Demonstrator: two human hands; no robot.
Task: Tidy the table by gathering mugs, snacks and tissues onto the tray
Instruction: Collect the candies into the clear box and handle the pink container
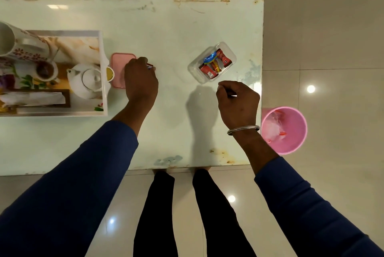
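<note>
A white tray (pixel 105 74) sits at the table's left, holding a white teapot (pixel 87 80), a patterned mug (pixel 27 45), a cup of dark drink (pixel 44 69) and a tissue box (pixel 41 98). A pink lid (pixel 118 65) lies just right of the tray. My left hand (pixel 141 82) hovers over the lid's right part, fingers closed on a small wrapped snack (pixel 150 67). A clear plastic box (pixel 212 62) with several wrapped sweets stands at the right. Below it, my right hand (pixel 236 103) is closed, pinching something small and pale that is mostly hidden.
The pale glass table (pixel 166 28) has its right edge close to my right hand. A pink bin (pixel 284 130) with some wrappers stands on the floor just beyond that edge. My legs show under the near edge.
</note>
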